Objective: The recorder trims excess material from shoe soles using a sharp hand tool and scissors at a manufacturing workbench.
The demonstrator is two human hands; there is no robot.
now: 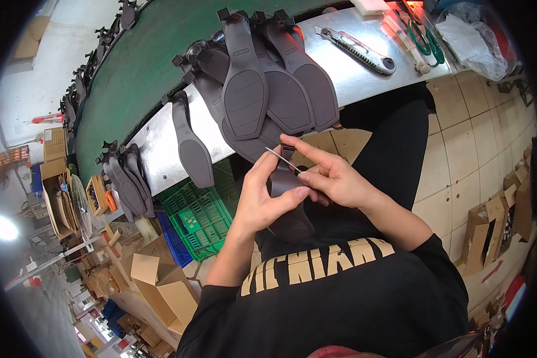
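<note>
My left hand grips a dark brown heeled shoe sole in front of my chest, heel end pointing away from me. Between the thumb and fingers of my right hand is a thin metal blade-like tool, laid slantwise across the sole near its heel. The tool's far tip reaches the left hand's fingers; its exact kind is hard to make out. Just beyond my hands, a pile of similar soles overlaps on the metal bench edge, and a single sole lies to its left.
A utility knife, green-handled scissors and a clear plastic bag lie on the metal bench at right. Behind it runs a green belt. More soles hang at left, above a green crate and cardboard boxes.
</note>
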